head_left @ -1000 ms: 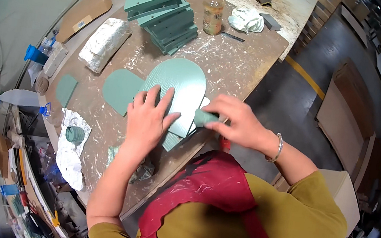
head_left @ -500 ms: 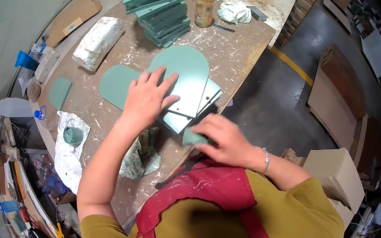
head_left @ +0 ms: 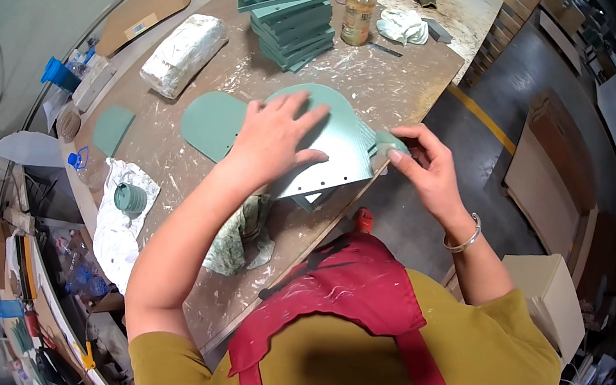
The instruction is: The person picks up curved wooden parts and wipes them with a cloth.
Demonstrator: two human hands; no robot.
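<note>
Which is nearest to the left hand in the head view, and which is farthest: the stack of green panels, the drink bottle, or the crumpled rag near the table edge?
Measured from the left hand, which lies flat on a green arched panel:
1. Crumpled rag, just below the hand, toward the person.
2. Stack of green panels, farther up the table.
3. Drink bottle, up and to the right, beside the stack.

An arched panel point(head_left: 334, 145) is placed on the workbench point(head_left: 170, 165), near its right edge. The left hand point(head_left: 276, 137) is laid flat on the panel, and the right hand point(head_left: 425, 170) is found at the panel's right side. A smaller panel point(head_left: 211, 125) is placed just left of it. Behind them a stack of panels point(head_left: 286, 12) is set, with a bottle point(head_left: 358, 12) to its right. A rag point(head_left: 243, 235) is found in front of the panel.
</note>
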